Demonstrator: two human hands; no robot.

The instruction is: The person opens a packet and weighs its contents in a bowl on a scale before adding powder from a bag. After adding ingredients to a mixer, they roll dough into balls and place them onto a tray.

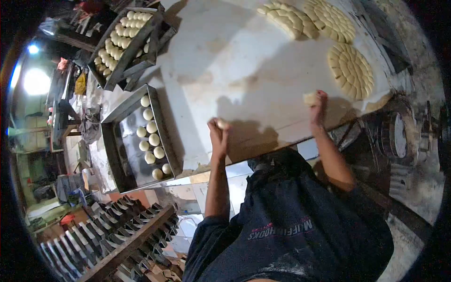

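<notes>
Over the pale worktable (197, 56), near its front edge, my left hand (219, 134) is closed around a small piece of dough (221, 124). To the right, my right hand (319, 110) grips another pale dough piece (310, 98) by its right side. A scored round of dough (351, 71) lies to the right of my right hand, and two more cut rounds (330, 19) lie at the far right. Left of my left hand, a metal tray (107, 141) holds several smooth dough balls (153, 139). The hands are apart.
A second tray (136, 49), full of dough balls, stands at the far left corner. Below left, rows of metal pieces (80, 244) lie beside a wooden beam (127, 242). A round metal drum-like object (398, 135) is at the right, beyond the table edge.
</notes>
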